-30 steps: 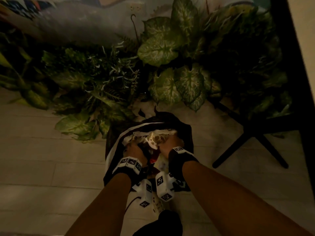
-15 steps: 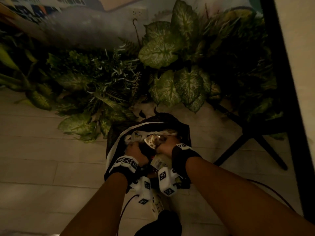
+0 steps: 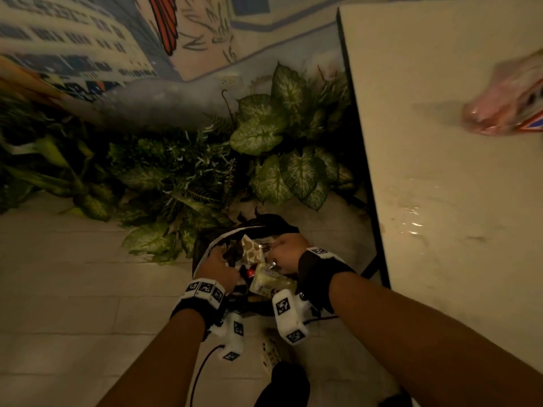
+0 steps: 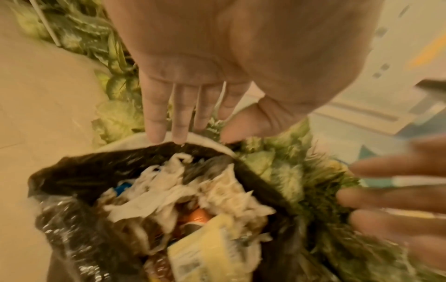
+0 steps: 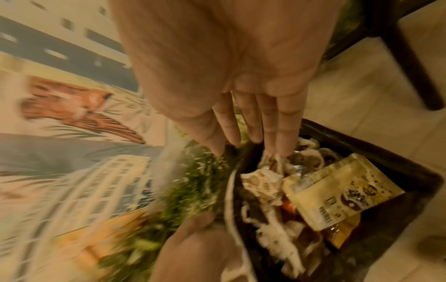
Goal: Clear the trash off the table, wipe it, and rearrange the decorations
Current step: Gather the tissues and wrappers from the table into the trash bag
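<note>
A bin lined with a black bag (image 3: 266, 223) stands on the floor, filled with crumpled white paper (image 4: 169, 192) and a yellow wrapper (image 3: 269, 282) (image 5: 337, 190) on top. My left hand (image 3: 219, 264) (image 4: 193, 122) hovers at the bin's left rim, fingers straight, holding nothing. My right hand (image 3: 286, 252) (image 5: 253, 133) is over the right side with straight fingers, and its fingertips (image 5: 284, 148) reach the paper. The white table (image 3: 440, 171) stands to the right, and a pinkish plastic bag (image 3: 505, 104) lies on it.
Leafy plants (image 3: 273, 133) crowd the floor behind the bin, along a painted wall (image 3: 88, 48). A dark table leg (image 5: 407, 57) stands just right of the bin. Pale tiled floor (image 3: 73, 289) stretches out to the left.
Both hands had gripped and pressed the trash in the bin; they have let go and their fingers are now straight. My view has lifted, bringing the table into sight.
</note>
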### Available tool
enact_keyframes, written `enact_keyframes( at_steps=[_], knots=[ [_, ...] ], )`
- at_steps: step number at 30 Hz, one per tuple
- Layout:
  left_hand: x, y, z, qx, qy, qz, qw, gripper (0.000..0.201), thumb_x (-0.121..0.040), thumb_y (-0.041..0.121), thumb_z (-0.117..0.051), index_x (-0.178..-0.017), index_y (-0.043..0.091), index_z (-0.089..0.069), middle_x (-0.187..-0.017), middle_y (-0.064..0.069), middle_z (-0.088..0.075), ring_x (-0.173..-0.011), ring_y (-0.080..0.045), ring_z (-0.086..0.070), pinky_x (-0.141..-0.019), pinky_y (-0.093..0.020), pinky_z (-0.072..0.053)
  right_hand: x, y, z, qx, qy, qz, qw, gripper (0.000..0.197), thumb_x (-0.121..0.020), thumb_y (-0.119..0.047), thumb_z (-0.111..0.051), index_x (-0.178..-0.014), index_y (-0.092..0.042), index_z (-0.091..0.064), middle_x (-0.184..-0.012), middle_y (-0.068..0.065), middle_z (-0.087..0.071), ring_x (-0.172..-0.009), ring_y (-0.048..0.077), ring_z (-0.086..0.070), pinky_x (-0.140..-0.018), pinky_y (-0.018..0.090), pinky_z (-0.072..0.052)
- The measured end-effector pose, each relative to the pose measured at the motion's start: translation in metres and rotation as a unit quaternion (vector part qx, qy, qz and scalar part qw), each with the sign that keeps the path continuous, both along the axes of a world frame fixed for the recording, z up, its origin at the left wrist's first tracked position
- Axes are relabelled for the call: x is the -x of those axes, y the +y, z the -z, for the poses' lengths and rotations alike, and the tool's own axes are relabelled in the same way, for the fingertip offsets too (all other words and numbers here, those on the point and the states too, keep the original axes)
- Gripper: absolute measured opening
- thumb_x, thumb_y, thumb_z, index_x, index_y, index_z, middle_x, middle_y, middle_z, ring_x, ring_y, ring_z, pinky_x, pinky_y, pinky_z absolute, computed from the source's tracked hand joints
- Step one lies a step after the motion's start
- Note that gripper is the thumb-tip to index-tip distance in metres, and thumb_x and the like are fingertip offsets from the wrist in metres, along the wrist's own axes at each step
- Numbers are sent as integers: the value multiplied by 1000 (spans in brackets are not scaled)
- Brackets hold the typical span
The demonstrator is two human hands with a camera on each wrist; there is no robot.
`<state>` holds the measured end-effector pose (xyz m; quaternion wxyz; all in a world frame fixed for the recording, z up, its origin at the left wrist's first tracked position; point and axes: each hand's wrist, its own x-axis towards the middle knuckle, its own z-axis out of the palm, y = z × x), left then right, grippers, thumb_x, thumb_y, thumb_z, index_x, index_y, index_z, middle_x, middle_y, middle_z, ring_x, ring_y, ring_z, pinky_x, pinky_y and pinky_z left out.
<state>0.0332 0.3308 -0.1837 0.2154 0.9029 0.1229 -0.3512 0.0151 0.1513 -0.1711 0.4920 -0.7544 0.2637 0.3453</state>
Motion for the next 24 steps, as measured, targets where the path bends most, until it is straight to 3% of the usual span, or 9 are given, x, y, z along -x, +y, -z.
enact_keyframes(
  at_steps=[3,6,8,11,14,18,21,24],
  knots=[
    [3,-17,-34,-12,-56,25,998,49,-85,22,-56,-132,13,-45,-125,-16,-56,-104,-32,-56,-85,-35,-47,18,-10,-47,-57,-30,23,998,7,-84,-13,-61,-89,-9,-64,-91,12,-62,-79,24,-61,-80,41,-58],
    [2,-44,-71,-26,-136,100,985,39,-85,21,-58,-122,10,-54,-121,-14,-58,-109,-33,-56,-88,-36,-46,38,-31,-101,-115,-52,-4,992,16,-89,-16,-61,-73,-18,-59,-90,7,-63,-84,25,-65,-76,38,-57],
    [0,-69,-97,-10,-189,119,975,36,-84,19,-62,-119,10,-59,-116,-11,-63,-106,-31,-59,-85,-34,-47,55,-53,-136,-125,-95,-19,987,15,-89,-17,-62,-76,-23,-60,-87,4,-64,-77,22,-66,-72,37,-58],
    [2,-107,-136,24,-262,121,957,31,-81,13,-65,-112,9,-64,-105,-10,-68,-96,-29,-62,-81,-33,-47,82,-97,-181,-108,-147,-38,983,6,-89,-19,-62,-90,-14,-66,-91,12,-68,-82,29,-68,-71,40,-59],
    [8,-147,-170,70,-309,137,939,24,-82,11,-66,-106,8,-66,-93,-8,-67,-90,-26,-61,-80,-29,-43,111,-154,-213,-80,-186,-39,978,15,-89,-19,-63,-97,-7,-67,-90,9,-67,-79,26,-67,-66,38,-58],
    [29,-203,-203,100,-342,159,921,17,-83,12,-67,-100,10,-67,-88,-4,-66,-80,-19,-58,-79,-29,-45,150,-241,-230,-48,-208,-19,977,16,-89,-17,-63,-98,-5,-67,-90,7,-67,-68,15,-64,-54,26,-54],
    [49,-244,-218,97,-352,161,917,17,-83,13,-68,-100,10,-67,-90,-5,-67,-83,-19,-58,-81,-30,-44,179,-304,-235,-22,-207,-4,978,14,-88,-16,-64,-96,-6,-68,-85,5,-68,-66,12,-64,-54,25,-53],
    [68,-284,-228,105,-320,144,930,16,-84,15,-68,-99,10,-67,-91,-4,-65,-84,-19,-57,-81,-29,-43,205,-362,-242,12,-200,5,980,11,-87,-15,-65,-94,-8,-68,-84,7,-69,-66,13,-65,-56,29,-54]
  ],
)
